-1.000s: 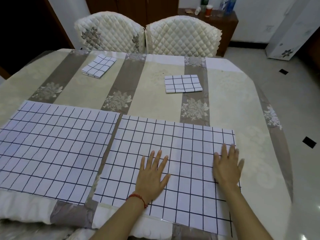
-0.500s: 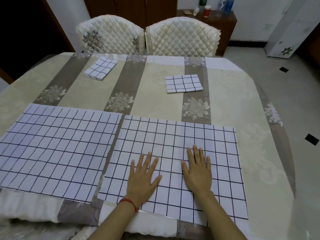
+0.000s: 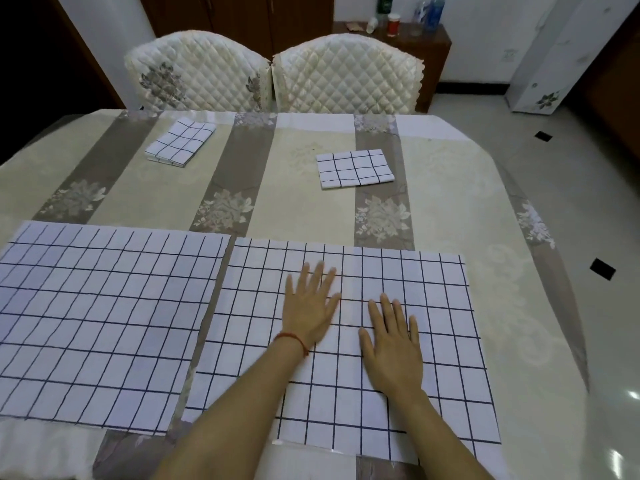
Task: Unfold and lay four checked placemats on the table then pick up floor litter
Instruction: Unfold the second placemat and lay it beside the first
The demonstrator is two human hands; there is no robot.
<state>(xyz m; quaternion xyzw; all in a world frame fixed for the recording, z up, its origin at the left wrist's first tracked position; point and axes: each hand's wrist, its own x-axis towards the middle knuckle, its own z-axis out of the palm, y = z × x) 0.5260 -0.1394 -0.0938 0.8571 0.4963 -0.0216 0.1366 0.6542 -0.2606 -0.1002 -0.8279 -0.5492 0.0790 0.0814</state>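
Two white placemats with a dark blue check lie unfolded side by side at the near edge of the table: the left placemat (image 3: 100, 320) and the right placemat (image 3: 440, 341). My left hand (image 3: 310, 306), with a red string at the wrist, lies flat with spread fingers on the right placemat's middle. My right hand (image 3: 393, 341) lies flat just beside it, a little nearer to me. Two more checked placemats stay folded farther back: one folded placemat (image 3: 180, 142) at the far left, another folded placemat (image 3: 355, 168) at the far middle.
The table (image 3: 304, 202) wears a cream and taupe striped cloth with flower motifs. Two quilted white chairs (image 3: 270, 74) stand at its far side. A brown sideboard (image 3: 408, 32) with bottles is behind them. Pale tiled floor (image 3: 571, 202) with small black insets lies to the right.
Both hands have slid across the right placemat. My right hand came from its right edge to the middle, and my left hand moved forward and slightly right.
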